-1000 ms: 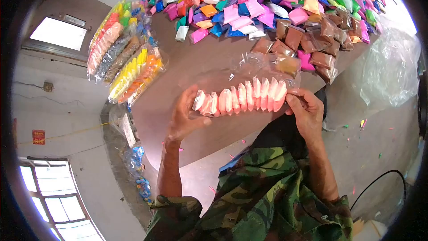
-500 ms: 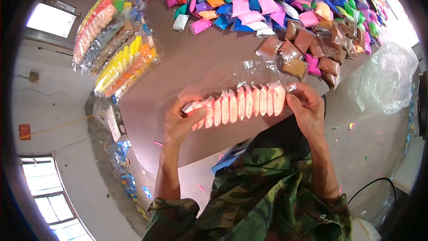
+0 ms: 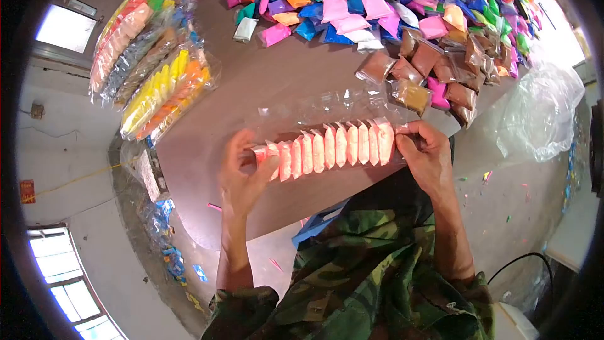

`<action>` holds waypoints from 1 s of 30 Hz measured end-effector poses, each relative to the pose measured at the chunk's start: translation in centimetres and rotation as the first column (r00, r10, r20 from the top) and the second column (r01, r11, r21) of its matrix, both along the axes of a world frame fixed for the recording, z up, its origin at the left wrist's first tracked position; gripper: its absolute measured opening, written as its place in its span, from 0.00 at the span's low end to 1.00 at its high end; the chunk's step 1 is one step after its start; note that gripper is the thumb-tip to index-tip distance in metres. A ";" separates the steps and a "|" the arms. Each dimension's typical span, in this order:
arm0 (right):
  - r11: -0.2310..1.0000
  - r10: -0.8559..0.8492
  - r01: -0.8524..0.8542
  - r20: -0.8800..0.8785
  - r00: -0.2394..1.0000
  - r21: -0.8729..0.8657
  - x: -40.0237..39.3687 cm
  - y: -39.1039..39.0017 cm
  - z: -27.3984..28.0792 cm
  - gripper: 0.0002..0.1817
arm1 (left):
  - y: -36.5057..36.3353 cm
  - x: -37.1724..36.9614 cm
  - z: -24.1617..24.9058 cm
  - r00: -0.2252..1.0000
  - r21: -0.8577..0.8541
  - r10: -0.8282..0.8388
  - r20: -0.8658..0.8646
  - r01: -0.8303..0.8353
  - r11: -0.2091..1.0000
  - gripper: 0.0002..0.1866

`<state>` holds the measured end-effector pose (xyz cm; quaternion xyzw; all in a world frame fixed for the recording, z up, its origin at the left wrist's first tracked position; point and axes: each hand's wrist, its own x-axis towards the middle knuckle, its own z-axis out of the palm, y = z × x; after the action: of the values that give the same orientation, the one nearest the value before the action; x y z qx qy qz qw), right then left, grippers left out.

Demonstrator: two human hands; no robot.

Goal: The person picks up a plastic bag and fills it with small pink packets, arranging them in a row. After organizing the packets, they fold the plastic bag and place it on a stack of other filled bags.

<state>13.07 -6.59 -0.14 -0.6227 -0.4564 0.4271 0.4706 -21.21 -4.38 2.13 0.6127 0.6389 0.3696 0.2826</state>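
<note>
A row of several salmon-pink packets [image 3: 324, 149] stands side by side near the table's front edge. Clear plastic film [image 3: 340, 106] spreads behind the row and seems to be a bag around it. My left hand [image 3: 244, 170] is closed on the row's left end, thumb in front; its fingers behind are slightly blurred. At the other end, my right hand [image 3: 428, 154] pinches the clear plastic beside the last packet between thumb and fingers.
A large heap of colourful packets [image 3: 352, 3] covers the table's far side, with brown packets [image 3: 428, 56] at its near right. Filled clear bags [image 3: 160, 94] lie at the left. A crumpled clear plastic bag [image 3: 535, 110] sits at the right. The brown tabletop [image 3: 264, 75] has a rounded front-left corner.
My left hand has shifted slightly left and its fingers have moved at the row's end. The row stays between both hands. The whole view has shifted a little.
</note>
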 end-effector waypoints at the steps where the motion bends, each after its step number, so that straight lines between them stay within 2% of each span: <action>1: 1.000 -0.004 0.005 -0.005 1.000 0.009 0.0 0.0 -0.1 0.07 | -0.5 0.3 0.9 0.991 0.069 0.074 -0.116 -0.066 0.995 0.34; 2: 1.000 -0.009 0.009 -0.010 1.000 0.018 0.0 0.0 -0.3 0.07 | -1.0 0.6 1.6 0.963 0.144 0.153 -0.224 -0.123 0.982 0.37; 5: 1.000 -0.010 0.010 0.017 1.000 0.000 0.0 0.0 0.2 0.07 | -1.9 1.0 3.2 0.928 0.271 -0.055 -0.369 0.164 0.949 0.46; 8: 1.000 -0.004 0.004 0.035 0.999 -0.010 -0.1 0.0 0.5 0.07 | -0.4 5.7 5.9 0.752 0.109 -0.331 -0.570 0.468 0.877 0.52; 11: 1.000 -0.004 0.005 0.036 0.999 -0.021 0.1 0.0 0.6 0.07 | 1.3 8.6 5.7 0.715 -0.031 -0.509 -0.480 0.566 0.824 0.56; 12: 1.000 -0.004 0.005 0.034 0.999 -0.027 0.2 0.0 0.5 0.07 | 1.9 9.0 5.0 0.674 -0.047 -0.530 -0.514 0.596 0.802 0.52; 15: 0.999 -0.026 0.027 -0.038 0.999 0.027 0.1 0.0 -0.8 0.06 | 2.8 8.8 3.4 0.605 -0.119 -0.623 -0.496 0.663 0.739 0.46; 18: 1.000 -0.008 0.008 -0.023 1.000 0.007 0.2 0.1 -0.5 0.07 | 2.9 8.7 3.4 0.612 -0.227 -0.657 -0.440 0.632 0.740 0.40; 21: 1.000 0.001 -0.002 -0.065 0.998 -0.022 0.3 0.1 -0.4 0.08 | 3.1 8.7 3.6 0.591 -0.291 -0.694 -0.411 0.637 0.714 0.43; 24: 1.000 0.004 -0.005 -0.044 0.999 -0.011 0.4 0.1 0.0 0.08 | 2.4 9.7 5.2 0.586 -0.180 -0.632 -0.507 0.645 0.743 0.50; 27: 1.000 -0.002 0.000 -0.065 0.998 -0.019 0.4 0.0 -0.2 0.08 | 2.3 11.5 6.4 0.623 -0.069 -0.580 -0.525 0.648 0.759 0.54; 30: 1.000 0.010 -0.011 -0.089 0.996 -0.013 0.5 0.0 -0.2 0.09 | 2.8 13.6 5.5 0.609 -0.073 -0.614 -0.502 0.678 0.732 0.53</action>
<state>13.55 -6.63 -0.37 -0.6040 -0.4354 0.4599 0.4839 -7.61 -1.54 7.58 0.8908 0.3997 0.1122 0.1851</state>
